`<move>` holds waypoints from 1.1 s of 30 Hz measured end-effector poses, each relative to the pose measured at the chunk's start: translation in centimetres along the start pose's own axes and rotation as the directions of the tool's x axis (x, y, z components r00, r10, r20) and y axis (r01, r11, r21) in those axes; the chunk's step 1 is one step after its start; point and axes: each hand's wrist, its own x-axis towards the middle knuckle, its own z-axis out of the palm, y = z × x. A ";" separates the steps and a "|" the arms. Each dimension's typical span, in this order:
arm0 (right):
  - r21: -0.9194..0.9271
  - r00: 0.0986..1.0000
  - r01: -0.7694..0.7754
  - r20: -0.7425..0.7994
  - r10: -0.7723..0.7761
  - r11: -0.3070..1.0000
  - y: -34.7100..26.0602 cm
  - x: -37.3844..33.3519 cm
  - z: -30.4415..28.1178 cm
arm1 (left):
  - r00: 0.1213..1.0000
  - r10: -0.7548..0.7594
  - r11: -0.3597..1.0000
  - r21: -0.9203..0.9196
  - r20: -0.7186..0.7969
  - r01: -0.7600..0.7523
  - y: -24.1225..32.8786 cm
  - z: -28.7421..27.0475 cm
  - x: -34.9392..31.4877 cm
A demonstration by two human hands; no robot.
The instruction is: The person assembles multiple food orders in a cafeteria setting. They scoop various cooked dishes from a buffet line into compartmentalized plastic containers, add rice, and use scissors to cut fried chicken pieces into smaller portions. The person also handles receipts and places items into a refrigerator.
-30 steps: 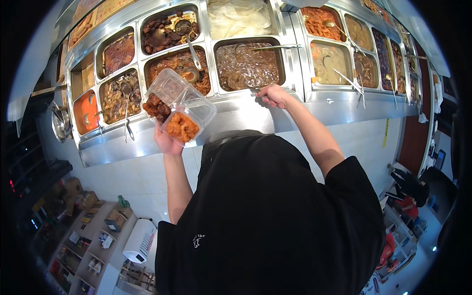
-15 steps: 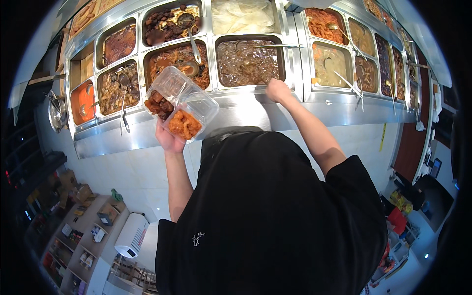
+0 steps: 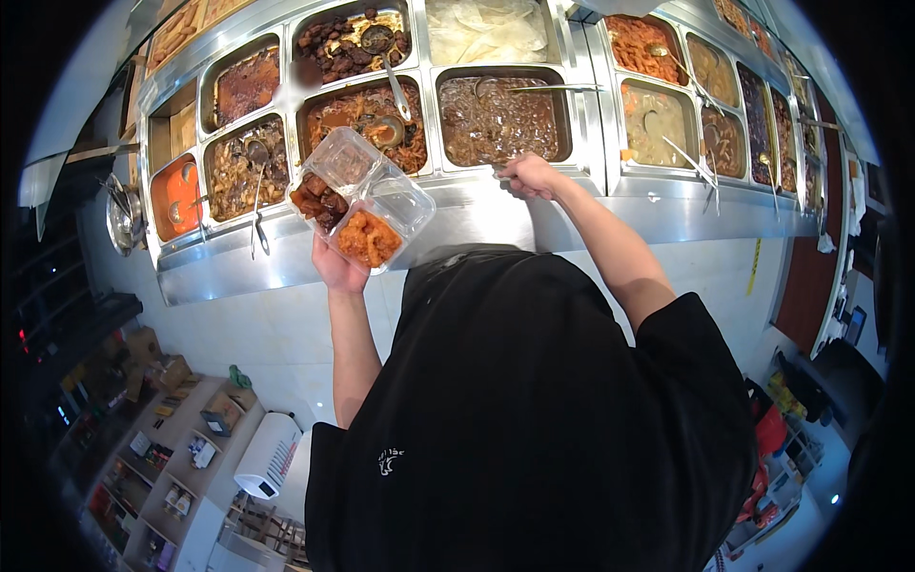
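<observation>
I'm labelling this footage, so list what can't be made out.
Head view:
- Left hand: fingers mostly hidden by the clear box.
- Whatever the right hand may grip: mostly covered by the hand itself.
- Pale sheets: cut off by the top edge.
- Shirt print: too small to read.

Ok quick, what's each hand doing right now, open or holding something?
Left hand: holding the clear divided container.
Right hand: closed, beside the brown-stew pan; what it grips, if anything, can't be told.

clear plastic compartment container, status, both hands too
Left hand holding clear plastic compartment container, brown chunks and orange pieces inside. Right hand at near rim of rectangular steel pan, grip unclear. Container partly hides reddish-brown food.
</observation>
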 end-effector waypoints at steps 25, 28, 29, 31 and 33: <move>0.505 0.998 -0.004 -0.049 0.034 0.863 0.8 -4.3 -2.2 | 0.969 -0.149 0.984 -0.072 0.196 0.166 -1.5 0.5 5.6; 0.470 0.994 0.035 -0.105 0.017 0.882 0.4 -5.3 -2.7 | 0.992 -0.089 0.996 0.030 0.092 0.086 -2.2 0.6 6.4; 0.464 0.993 0.032 -0.118 0.026 0.886 0.5 -5.4 -2.8 | 0.992 -0.081 0.996 0.042 0.096 0.077 -2.5 0.8 6.6; 0.450 0.989 0.027 -0.143 0.042 0.893 0.6 -5.8 -3.1 | 0.992 -0.064 0.996 0.065 0.106 0.057 -2.9 1.2 7.0; 0.483 0.988 0.030 -0.145 0.045 0.875 1.0 -5.9 -3.4 | 0.992 -0.040 0.993 0.114 0.117 0.027 -3.4 1.8 7.1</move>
